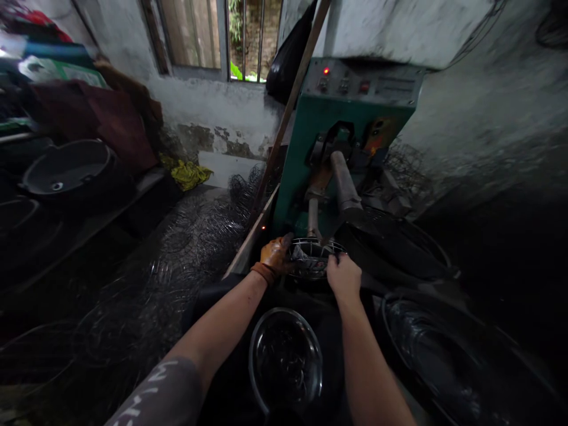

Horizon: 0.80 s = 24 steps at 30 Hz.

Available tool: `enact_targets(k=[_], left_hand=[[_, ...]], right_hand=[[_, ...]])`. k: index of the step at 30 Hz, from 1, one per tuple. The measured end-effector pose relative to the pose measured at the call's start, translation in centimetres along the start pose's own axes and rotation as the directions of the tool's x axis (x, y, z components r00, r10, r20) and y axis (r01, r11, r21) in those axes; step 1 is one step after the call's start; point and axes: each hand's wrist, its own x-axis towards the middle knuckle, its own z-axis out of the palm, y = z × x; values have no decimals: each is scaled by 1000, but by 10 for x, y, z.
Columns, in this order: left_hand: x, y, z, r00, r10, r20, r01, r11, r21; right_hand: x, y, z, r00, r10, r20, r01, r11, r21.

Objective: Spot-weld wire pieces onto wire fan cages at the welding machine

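Note:
My left hand (276, 255), in an orange-brown work glove, grips the left rim of a small round wire frame (316, 257). My bare right hand (343, 276) pinches the right rim of the same frame. The frame sits just below the two metal arms (344, 183) of a green machine (310, 148). Both hands are closed on the wire.
A steel bowl (286, 361) lies below my forearms. Heaps of tangled round wire frames (186, 248) cover the left side. Black tubs (66, 168) stand on a shelf at far left. Dark round basins (426, 343) sit at the right. A wooden pole (288, 112) leans against the machine.

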Motion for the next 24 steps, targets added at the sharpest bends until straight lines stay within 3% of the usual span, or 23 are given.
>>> enact_targets(k=[5,13,16,18,20,24], left_hand=[[4,7,-4,989,124,-76,-123,992,14],[6,5,5,979,166,-119,-167,986,4],[2,2,7,993,49,-111,-49,999,5],[-2,0,5,996,-78,-51,79,997,20],[-3,-1,0,992,-124,-6,124,992,32],[0,2,-4,993,42,-110,-41,999,15]], right_hand=[[10,20,7,1000,-3,2,3,995,104],[18,30,19,997,6,-76,5,989,148],[19,30,20,997,9,-75,8,977,214],[21,33,21,997,8,-80,13,967,255],[23,38,25,995,20,-98,11,951,307],[30,57,42,988,130,-86,-67,852,518]])
